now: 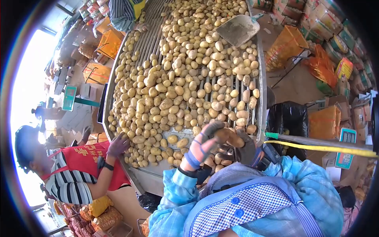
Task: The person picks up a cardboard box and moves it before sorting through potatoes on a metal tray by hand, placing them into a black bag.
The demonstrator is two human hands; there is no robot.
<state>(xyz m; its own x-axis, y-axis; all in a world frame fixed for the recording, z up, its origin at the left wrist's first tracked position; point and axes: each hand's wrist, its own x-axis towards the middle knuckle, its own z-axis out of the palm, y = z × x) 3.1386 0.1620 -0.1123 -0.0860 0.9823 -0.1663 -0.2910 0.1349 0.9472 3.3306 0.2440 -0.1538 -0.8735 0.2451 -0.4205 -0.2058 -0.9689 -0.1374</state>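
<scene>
Potatoes (152, 102) cover a slatted metal sorting table (148, 43) in front of me. Both of my hands wear dark gloves and are close together at its near edge. My left hand (205, 142), with a purple band at the wrist, is curled against a brownish potato (222, 135). Just to the right, my right hand (246, 149) has its fingers closed around another potato (235, 140). More potatoes lie below and beyond my hands. Part of my right palm is hidden.
A co-worker in a red apron (89, 158) reaches in from the left. Another person's striped sleeve (120, 14) is at the far end. A metal scoop (239, 31) rests on the potatoes. A yellow hose (323, 147) and a black bag (288, 120) are at right.
</scene>
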